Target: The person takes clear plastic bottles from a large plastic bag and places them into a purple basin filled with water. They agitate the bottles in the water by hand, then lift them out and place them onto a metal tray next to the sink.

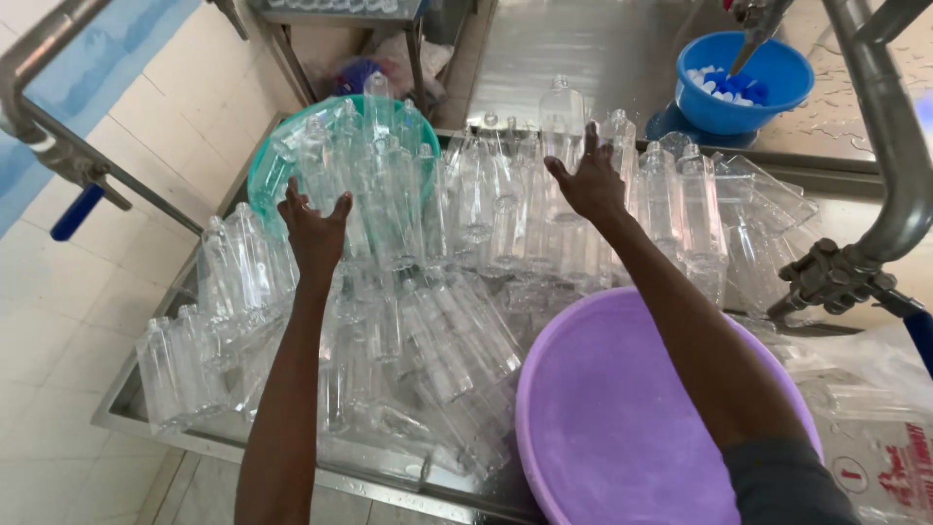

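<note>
- Your left hand (314,231) is stretched out over the clear plastic bottles (428,282) that crowd the steel worktop (136,413), its fingers (292,194) spread open and curled slightly, holding nothing.
- That hand hovers just in front of the teal basin (267,160), which stands at the far left of the worktop with upright bottles packed inside and around it.
- Your right hand (590,185) is also open, fingers splayed, palm facing away from you; it is at the row of upright bottles near the far edge, and whether it touches them you cannot tell from this view.
- Neither hand has closed on a bottle.
- The bottles cover most of the worktop: upright ones toward the far edge and left side, many lying tilted or flat in the middle and toward the near edge.
- A large purple basin (603,428) sits at the near right corner, beneath your right forearm, with its inside bare.
- Beyond the far edge, on a wet steel surface, a blue bowl (777,92) holds small white and blue caps (724,86).
- A thick metal pipe (889,146) curves down on the right, with a valve fitting (836,277) at its lower end.
- A printed plastic bag (889,457) lies at the far right, beside the purple basin.
</note>
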